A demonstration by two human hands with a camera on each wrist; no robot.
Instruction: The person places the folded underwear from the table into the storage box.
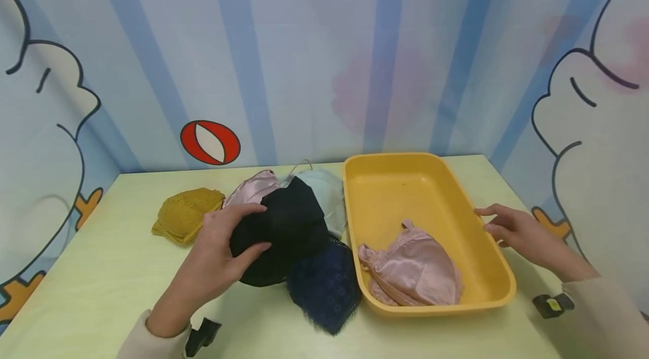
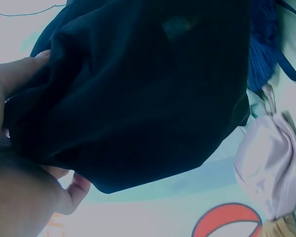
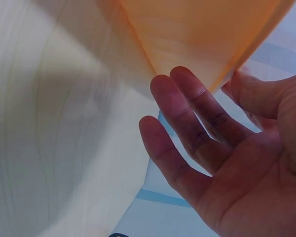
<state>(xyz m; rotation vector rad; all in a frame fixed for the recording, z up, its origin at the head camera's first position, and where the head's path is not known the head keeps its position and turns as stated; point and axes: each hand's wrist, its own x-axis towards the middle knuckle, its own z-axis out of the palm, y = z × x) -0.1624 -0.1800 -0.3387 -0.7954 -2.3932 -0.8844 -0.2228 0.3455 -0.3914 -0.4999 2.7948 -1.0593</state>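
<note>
My left hand [image 1: 215, 257] pinches a black bra [image 1: 284, 229] at its left edge, thumb below and fingers above. In the left wrist view the bra's smooth dark cloth [image 2: 138, 108] fills most of the picture. A navy lace bra [image 1: 327, 286] lies partly beneath it, with a pink satin bra [image 1: 253, 187] and a pale mint bra [image 1: 327, 193] behind. My right hand [image 1: 522, 232] is at the right rim of a yellow tray [image 1: 431, 170]; its fingers [image 3: 175, 101] are loosely extended beside the outer wall. Inside the tray, near its front, rests another pink satin bra [image 1: 418, 269].
A mustard bra [image 1: 187, 212] lies at the left on the pale yellow table [image 1: 101, 269]. Behind the table's back edge stands a blue striped backdrop [image 1: 309, 66], with cartoon-printed panels at both sides.
</note>
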